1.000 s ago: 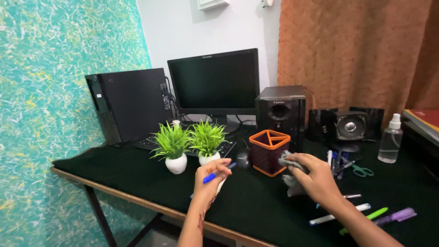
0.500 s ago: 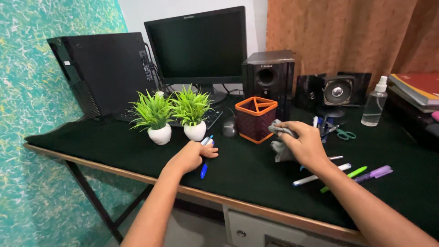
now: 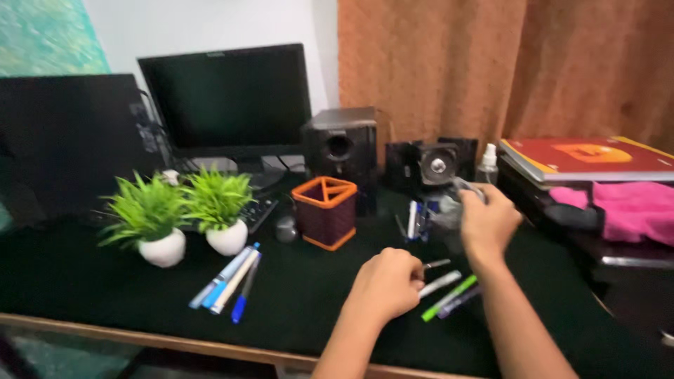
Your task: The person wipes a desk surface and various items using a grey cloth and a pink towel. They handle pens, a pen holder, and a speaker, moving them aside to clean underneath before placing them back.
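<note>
Left hand [image 3: 388, 283]: curled into a loose fist, knuckles up, back of hand toward the camera. Forearm rises from the bottom edge, angled up and to the right. Fingertips tucked under, not visible.

Right hand [image 3: 486, 221]: raised higher and further out than the left, fingers bent in a closed grasp, back of hand toward the camera. Wrist straight. Forearm runs from the lower right up to the hand. Hands near each other, not touching.

The left hand [image 3: 387, 284] closes on a marker [image 3: 441, 283] while the right hand [image 3: 486, 223] grips a blurred grey object [image 3: 449, 214].
</note>
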